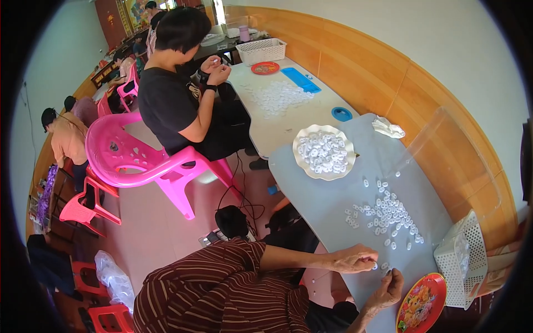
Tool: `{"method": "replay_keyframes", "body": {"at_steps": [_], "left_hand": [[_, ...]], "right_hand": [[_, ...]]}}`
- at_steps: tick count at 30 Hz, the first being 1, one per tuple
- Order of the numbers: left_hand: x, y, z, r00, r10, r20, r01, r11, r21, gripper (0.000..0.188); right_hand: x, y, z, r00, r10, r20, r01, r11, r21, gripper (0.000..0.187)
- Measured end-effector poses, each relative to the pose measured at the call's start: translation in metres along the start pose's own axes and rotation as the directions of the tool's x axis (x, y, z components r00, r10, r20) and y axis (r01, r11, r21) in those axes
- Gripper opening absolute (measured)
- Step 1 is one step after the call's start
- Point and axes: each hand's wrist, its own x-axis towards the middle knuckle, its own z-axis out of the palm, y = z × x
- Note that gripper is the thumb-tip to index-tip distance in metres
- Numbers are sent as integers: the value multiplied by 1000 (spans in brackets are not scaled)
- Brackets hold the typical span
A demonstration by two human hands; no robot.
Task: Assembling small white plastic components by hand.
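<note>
My left hand (355, 258) is closed, its fingertips pinching a small white oval piece (375, 266) above the grey table (311, 205). Just nearer, my right hand (388, 289) has thumb and fingers pressed together; whatever they hold is too small to make out. Another white piece (385, 266) is close to its fingertips. Beyond both hands lies a loose scatter of white oval pieces (388, 213) with dark spots or holes. A scalloped cream plate (298, 159) heaped with similar pieces stands farther off on the table.
Beside my right hand is a red oval tray (442, 286) with a printed picture. A white perforated basket (452, 261) and a clear panel (472, 158) edge the table. A crumpled white cloth (388, 127) lies farther away. A co-worker (172, 105) sits on a pink chair (127, 172) at the adjoining table.
</note>
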Motion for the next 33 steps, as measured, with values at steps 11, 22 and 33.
{"method": "replay_keyframes", "body": {"at_steps": [11,22,33], "left_hand": [[1,-7,7,990,119,71,-122,991,48,13],[19,7,-19,947,246,208,-312,861,402,6],[23,-1,-27,945,259,202,-327,776,539,9]], "right_hand": [[-2,-24,-5,998,-21,-57,14,993,-117,16],[-1,-6,-18,995,93,-34,-94,995,-32,16],[-5,-9,-19,995,100,-32,-100,995,-21,14]]}}
